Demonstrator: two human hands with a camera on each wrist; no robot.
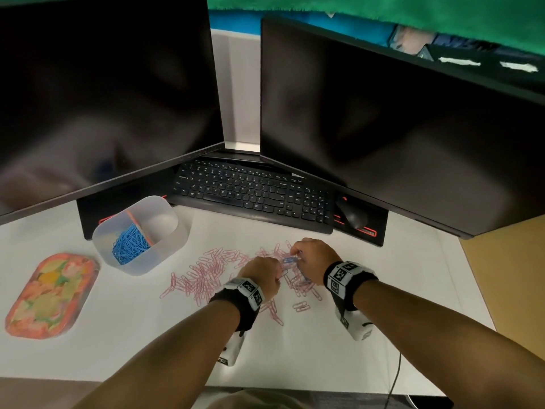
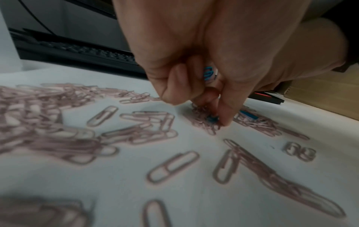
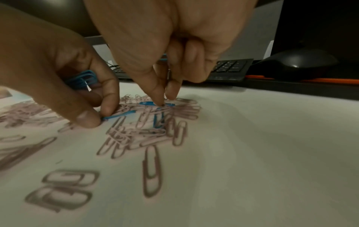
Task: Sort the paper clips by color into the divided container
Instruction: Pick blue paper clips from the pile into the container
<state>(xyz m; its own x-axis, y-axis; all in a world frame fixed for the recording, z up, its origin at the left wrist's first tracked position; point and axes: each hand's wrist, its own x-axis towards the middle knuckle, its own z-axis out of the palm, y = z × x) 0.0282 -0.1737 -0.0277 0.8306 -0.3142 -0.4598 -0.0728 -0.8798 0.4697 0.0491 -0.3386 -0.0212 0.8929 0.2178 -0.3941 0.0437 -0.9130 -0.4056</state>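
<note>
Forearms near, pink clips (image 1: 203, 276) scattered mid-desk, blue heap in divided container (image 1: 165, 249) far left | left wrist: left hand (image 2: 194, 61) clutches blue clips (image 2: 208, 73) | right wrist: right hand (image 3: 165, 46) pinching at blue clip (image 3: 155, 103); light, slippery wire, tangles easily, take by loop end.

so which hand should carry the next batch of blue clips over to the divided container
Probably the left hand. It already holds a bunch of blue clips in its curled fingers, and the divided container with its blue pile sits on the left of the desk. The right hand would have to cross over it.
</note>
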